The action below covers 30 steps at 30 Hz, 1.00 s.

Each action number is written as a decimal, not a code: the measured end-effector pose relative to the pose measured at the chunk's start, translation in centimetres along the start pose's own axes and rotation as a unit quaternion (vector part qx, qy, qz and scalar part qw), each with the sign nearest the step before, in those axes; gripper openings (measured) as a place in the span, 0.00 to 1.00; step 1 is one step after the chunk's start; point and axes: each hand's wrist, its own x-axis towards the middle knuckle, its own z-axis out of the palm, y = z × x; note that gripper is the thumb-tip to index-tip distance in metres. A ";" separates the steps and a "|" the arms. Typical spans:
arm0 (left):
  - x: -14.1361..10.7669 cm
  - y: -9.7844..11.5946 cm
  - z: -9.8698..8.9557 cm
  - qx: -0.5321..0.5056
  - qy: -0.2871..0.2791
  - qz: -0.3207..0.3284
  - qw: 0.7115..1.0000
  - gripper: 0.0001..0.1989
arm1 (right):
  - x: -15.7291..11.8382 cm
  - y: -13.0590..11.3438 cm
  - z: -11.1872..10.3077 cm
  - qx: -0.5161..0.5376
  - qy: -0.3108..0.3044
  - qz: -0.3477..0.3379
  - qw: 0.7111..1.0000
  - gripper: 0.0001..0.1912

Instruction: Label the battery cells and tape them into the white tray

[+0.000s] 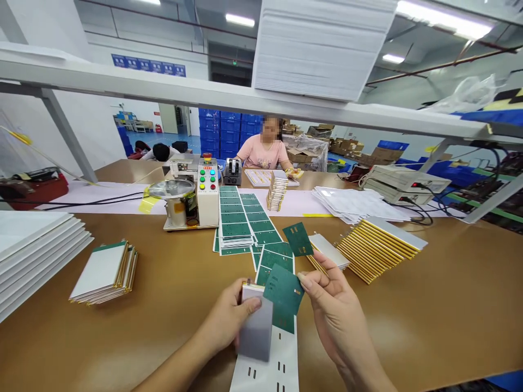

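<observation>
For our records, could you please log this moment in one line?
left hand: holds grey pack | right hand: holds green piece | below: slotted white sheet

The room is bright, lit by ceiling lamps (445,19), overexposed at far right. The brown table (171,337) shows soft glare. Edges look stretched; the left hand (229,316) seems slightly blurred.
</observation>
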 end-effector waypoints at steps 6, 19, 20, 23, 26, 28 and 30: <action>0.8 -1.4 -1.2 0.094 0.081 0.018 0.992 0.24 | 0.2 -0.3 0.8 0.028 0.010 -0.020 0.999 0.29; -1.8 4.3 4.2 -0.235 -0.031 0.127 0.963 0.17 | -1.1 0.3 3.3 0.090 0.026 -0.040 0.995 0.28; -1.7 4.1 4.4 -0.255 -0.024 0.118 0.959 0.15 | -1.2 0.3 3.3 0.093 0.023 -0.041 0.995 0.28; -1.7 3.9 4.7 -0.292 -0.018 0.111 0.950 0.14 | -1.6 0.4 3.2 0.095 0.013 -0.039 0.995 0.28; -2.0 4.2 4.9 -0.304 -0.025 0.122 0.944 0.14 | -1.7 0.5 3.2 0.098 0.004 -0.033 0.995 0.29; -2.1 4.4 5.0 -0.318 -0.029 0.119 0.940 0.14 | -1.7 0.7 3.3 0.101 -0.008 -0.026 0.995 0.29; -2.2 4.5 5.1 -0.335 -0.033 0.112 0.935 0.14 | -1.7 0.9 3.4 0.099 -0.017 -0.018 0.995 0.29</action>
